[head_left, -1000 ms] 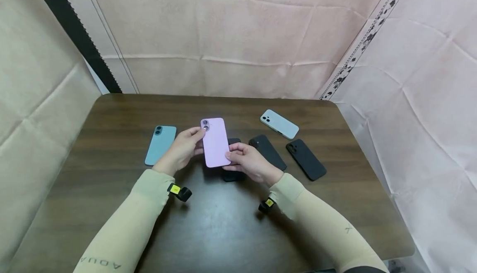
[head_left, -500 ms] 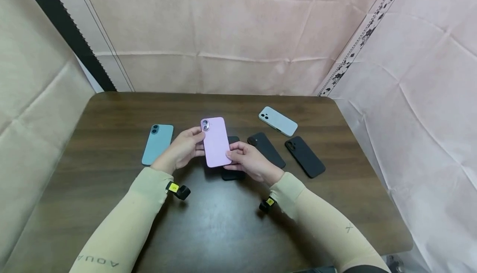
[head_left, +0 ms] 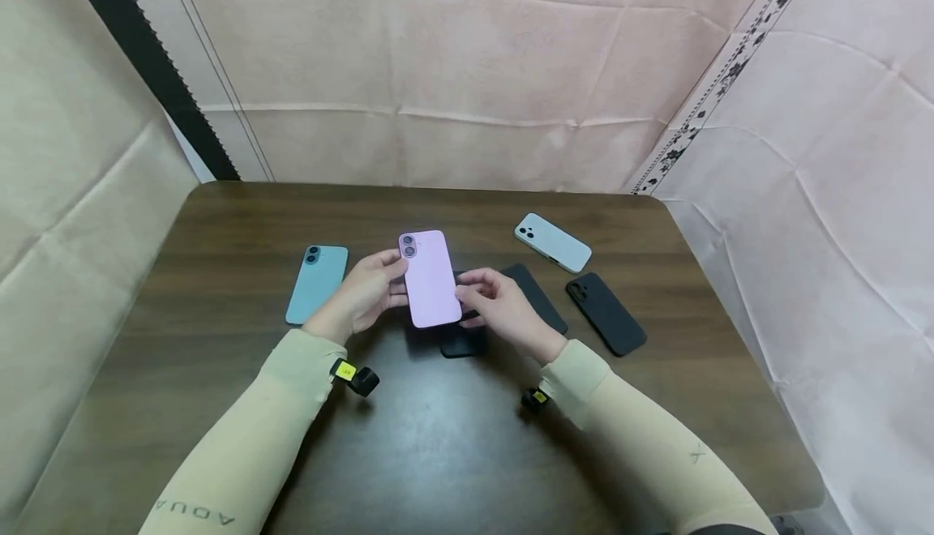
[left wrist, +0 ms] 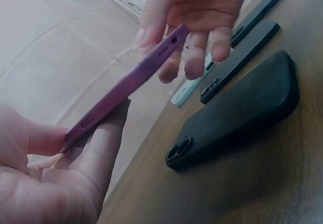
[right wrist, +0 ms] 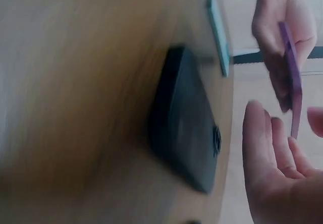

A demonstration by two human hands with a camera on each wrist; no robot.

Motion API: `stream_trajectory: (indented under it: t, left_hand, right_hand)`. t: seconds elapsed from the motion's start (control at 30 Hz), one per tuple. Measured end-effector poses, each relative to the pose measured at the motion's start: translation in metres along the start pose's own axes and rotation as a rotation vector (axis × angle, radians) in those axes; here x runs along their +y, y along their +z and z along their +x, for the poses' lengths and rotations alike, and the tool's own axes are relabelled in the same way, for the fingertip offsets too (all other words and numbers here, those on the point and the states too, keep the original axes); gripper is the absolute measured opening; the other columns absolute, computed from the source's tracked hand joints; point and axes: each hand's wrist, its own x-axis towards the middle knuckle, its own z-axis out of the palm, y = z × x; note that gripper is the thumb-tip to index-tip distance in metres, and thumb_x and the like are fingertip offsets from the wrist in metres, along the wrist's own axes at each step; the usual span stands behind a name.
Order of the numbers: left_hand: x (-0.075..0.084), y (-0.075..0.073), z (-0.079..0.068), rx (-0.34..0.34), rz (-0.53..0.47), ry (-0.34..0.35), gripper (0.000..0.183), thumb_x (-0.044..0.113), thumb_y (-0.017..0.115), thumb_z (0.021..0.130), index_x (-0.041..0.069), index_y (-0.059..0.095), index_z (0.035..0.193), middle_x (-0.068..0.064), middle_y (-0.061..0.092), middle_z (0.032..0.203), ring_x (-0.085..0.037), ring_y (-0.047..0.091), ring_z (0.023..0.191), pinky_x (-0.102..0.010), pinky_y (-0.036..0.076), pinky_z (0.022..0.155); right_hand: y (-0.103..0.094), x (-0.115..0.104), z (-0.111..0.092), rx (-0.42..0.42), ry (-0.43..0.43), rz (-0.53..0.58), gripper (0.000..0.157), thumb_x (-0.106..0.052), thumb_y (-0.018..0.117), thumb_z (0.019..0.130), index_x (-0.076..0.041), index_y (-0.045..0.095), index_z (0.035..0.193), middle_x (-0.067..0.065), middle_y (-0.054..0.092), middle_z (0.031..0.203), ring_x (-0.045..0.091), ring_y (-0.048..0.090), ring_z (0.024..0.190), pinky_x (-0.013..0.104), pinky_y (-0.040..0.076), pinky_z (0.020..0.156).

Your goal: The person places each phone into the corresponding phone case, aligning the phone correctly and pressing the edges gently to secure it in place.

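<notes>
On the bench (head_left: 423, 470) around your work, a teal phone (head_left: 317, 285) lies to your left; a pale blue phone (head_left: 553, 243) and two dark phones (head_left: 538, 300) (head_left: 607, 314) lie to the right. Your right hand (head_left: 503, 308) and the purple phone (head_left: 432, 284) partly hide a black phone (head_left: 464, 344) below. The right wrist view is blurred. Your left hand (head_left: 368, 288) pinches the purple phone above the bench; your right hand's fingers are parted beside its near corner, contact uncertain. Its long axis runs away from you, leaning slightly left, camera end far, back facing you.
</notes>
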Motion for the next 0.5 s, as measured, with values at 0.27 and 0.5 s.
stream_trajectory:
  t: [0.27,0.5]
  left_hand:
    - [-0.005,-0.002,-0.001,-0.041,0.013,0.001,0.044,0.023,0.044,0.105,0.010,0.039,0.146,-0.016,0.057,0.125,-0.031,0.062,0.105,-0.039,0.053,0.086]
    - [-0.008,-0.005,-0.001,-0.051,0.016,0.008,0.043,0.023,0.044,0.105,0.010,0.040,0.145,-0.016,0.057,0.125,-0.031,0.063,0.105,-0.039,0.053,0.087]
  right_hand:
    - [-0.036,0.011,-0.008,0.222,-0.256,-0.625,0.060,-0.048,0.062,0.092,-0.021,0.043,0.142,0.005,0.056,0.130,0.019,0.055,0.115,0.041,0.047,0.094]
    - [-0.084,0.025,-0.021,0.326,-0.181,-0.917,0.081,-0.054,0.063,0.088,-0.014,0.031,0.150,0.013,0.037,0.148,0.032,0.037,0.133,0.053,0.036,0.104]
